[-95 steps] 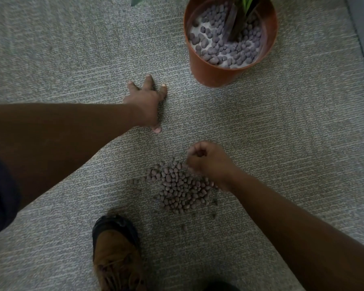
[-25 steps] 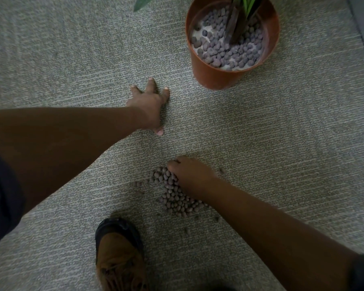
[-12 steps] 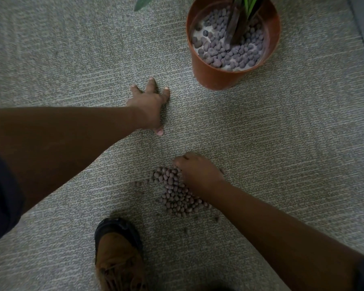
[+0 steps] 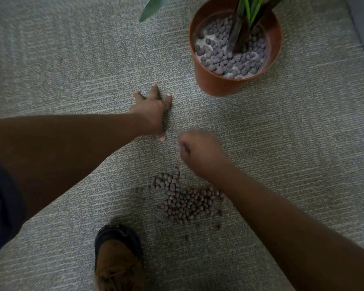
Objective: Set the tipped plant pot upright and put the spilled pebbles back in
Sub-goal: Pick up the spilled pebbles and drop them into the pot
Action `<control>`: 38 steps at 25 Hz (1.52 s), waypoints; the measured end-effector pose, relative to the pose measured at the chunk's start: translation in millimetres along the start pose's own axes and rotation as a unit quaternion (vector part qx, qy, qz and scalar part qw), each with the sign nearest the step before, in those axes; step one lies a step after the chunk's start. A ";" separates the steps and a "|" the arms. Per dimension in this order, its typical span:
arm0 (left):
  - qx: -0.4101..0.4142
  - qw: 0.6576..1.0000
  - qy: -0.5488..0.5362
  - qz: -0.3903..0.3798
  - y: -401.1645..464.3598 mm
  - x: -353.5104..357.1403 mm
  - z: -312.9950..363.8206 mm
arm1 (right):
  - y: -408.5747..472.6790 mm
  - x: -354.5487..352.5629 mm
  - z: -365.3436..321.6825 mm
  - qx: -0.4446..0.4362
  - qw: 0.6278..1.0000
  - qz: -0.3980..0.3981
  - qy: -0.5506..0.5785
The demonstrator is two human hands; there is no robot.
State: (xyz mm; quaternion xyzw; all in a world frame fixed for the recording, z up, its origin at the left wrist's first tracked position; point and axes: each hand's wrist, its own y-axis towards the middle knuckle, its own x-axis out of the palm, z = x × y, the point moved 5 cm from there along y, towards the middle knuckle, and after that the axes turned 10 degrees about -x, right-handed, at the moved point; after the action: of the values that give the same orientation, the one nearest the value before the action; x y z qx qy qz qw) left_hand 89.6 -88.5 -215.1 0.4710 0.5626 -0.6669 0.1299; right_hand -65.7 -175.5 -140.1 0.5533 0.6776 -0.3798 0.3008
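**Right hand lifts off the pile with a scoop**

Head view: half a second ago the right hand [image 4: 200,152] lay on the spilled pebbles [image 4: 185,198]; now it is raised clear of them, blurred, in a fist between the pile and the plant pot [image 4: 235,49]. Its fingers are curled closed, presumably around a handful, though no pebble shows inside the fist, so I cannot tell what it grips. The left hand [image 4: 150,111] has stayed where it was, fingers spread and pressed flat on the carpet [image 4: 72,59] as a prop, holding nothing.

The pot stands upright near the top right, its mouth facing up, its long axis vertical, stems rising out of it, with pebbles inside over a pale filling. The remaining pile lies on the carpet just ahead of a brown shoe [image 4: 118,261], well apart from the pot.

As a judgement, the step in hand is carrying the scoop to the pot. Done well, the fist stays tight and knuckles-up until it is over the rim, then opens low inside, away from the stems, so nothing bounces out.
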 end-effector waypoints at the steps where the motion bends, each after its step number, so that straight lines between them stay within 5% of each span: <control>1: 0.002 1.000 0.001 0.001 0.0 -0.4 0.2 | 11.7 -29.0 -0.3 -0.005 0.997 0.076 0.000; 5: 0.009 1.000 -0.004 -0.004 -0.4 -1.1 -0.7 | 35.7 -131.3 22.9 0.015 0.938 0.344 0.046; 10: 0.009 1.000 0.000 -0.003 0.0 -1.0 -0.4 | 35.9 -129.0 70.0 0.085 0.941 0.301 0.131; 14: 0.009 1.000 0.002 0.005 3.2 -0.6 -2.7 | -7.0 -96.0 53.9 -0.025 0.910 0.414 -0.011; 16: 0.011 1.000 0.011 0.007 3.4 -0.8 -2.7 | -36.7 -60.8 65.4 -0.045 0.925 0.372 -0.056; 19: 0.009 1.000 0.022 0.009 1.8 -1.5 -1.0 | -90.1 1.1 106.9 0.049 0.977 0.189 -0.083; 22: 0.024 0.999 0.042 0.006 -2.3 2.6 14.8 | -138.5 51.7 128.8 0.115 0.986 0.063 -0.103; 25: 0.153 0.988 0.025 0.021 -29.7 20.9 55.6 | -150.6 67.9 132.2 0.137 0.980 0.064 -0.127; 30: 0.388 0.920 -0.044 0.037 -114.4 52.4 119.1 | -151.9 70.0 135.3 0.144 0.977 0.066 -0.146; 38: 0.406 0.913 -0.015 -0.025 -133.0 82.5 166.2 | -154.8 71.2 135.2 0.130 0.979 0.081 -0.138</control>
State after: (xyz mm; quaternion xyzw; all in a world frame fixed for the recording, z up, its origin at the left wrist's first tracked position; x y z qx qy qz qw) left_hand -127.2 -159.8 -208.2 0.4587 0.2529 -0.8480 -0.0808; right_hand -233.7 -268.4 -242.6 0.5833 0.5274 -0.5114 0.3465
